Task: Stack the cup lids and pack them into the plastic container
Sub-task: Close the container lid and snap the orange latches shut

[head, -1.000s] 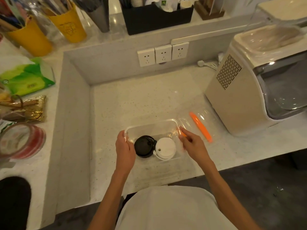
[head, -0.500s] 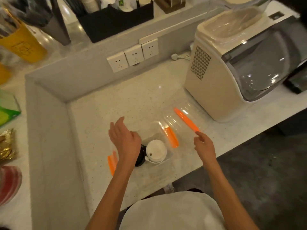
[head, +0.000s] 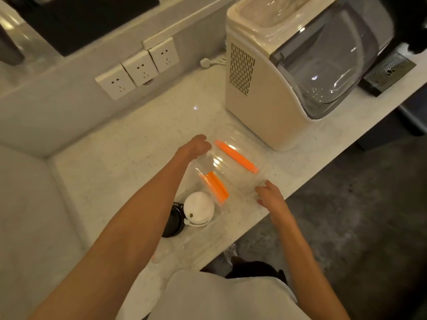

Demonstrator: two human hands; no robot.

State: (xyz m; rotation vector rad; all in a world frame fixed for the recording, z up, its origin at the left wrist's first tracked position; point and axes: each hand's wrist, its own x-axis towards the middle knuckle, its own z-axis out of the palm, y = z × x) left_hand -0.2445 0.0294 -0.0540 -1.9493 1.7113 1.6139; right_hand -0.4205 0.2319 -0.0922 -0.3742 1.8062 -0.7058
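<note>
A clear plastic container (head: 193, 240) sits near the counter's front edge. Inside it, a white cup lid (head: 199, 207) lies beside a black cup lid (head: 172, 221), which my left forearm partly hides. The container's clear cover (head: 239, 179), with an orange clip (head: 235, 155) on its far side and another (head: 216, 186) on its near side, lies just right of the container. My left hand (head: 195, 146) reaches across and curls over the cover's far left edge. My right hand (head: 270, 196) grips the cover's near right corner.
A cream ice maker (head: 284, 72) with a dark window stands close behind the cover on the right. Three wall sockets (head: 138, 70) sit on the grey back wall, and a raised grey ledge (head: 27, 204) borders the left. The counter's front edge (head: 288, 197) runs just beside my right hand.
Both hands left the container's sides and moved right to the clear cover. My left arm now crosses over the container. The view has swung to the right.
</note>
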